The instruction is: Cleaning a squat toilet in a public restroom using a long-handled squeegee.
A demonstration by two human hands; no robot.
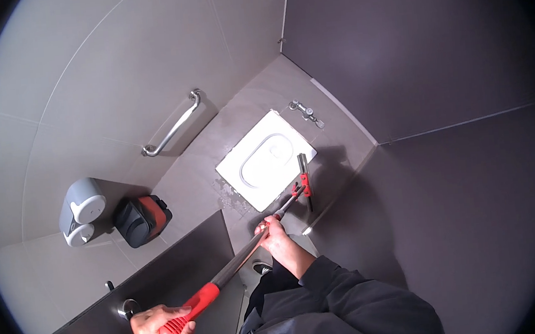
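Observation:
A long-handled tool with a grey metal pole [239, 264] and red plastic grip runs diagonally before me. My left hand [162, 331] is closed round the red grip [198, 304] at its near end. Farther along, my right hand [272, 233] grips the pole near a red collar. The far end carries a narrow squeegee-like head [305, 183] with red clamps, over the floor beside the right edge of a white squat toilet [269, 159]. Whether the head touches the floor or the toilet I cannot tell.
A metal flush valve [306, 112] stands behind the toilet. On the left wall are a steel grab bar [176, 128], a grey-and-white dispenser [82, 207] and a black-and-red bin [143, 220] below. Dark partitions [419, 48] close the right side; a dark door [181, 274] stands at lower left.

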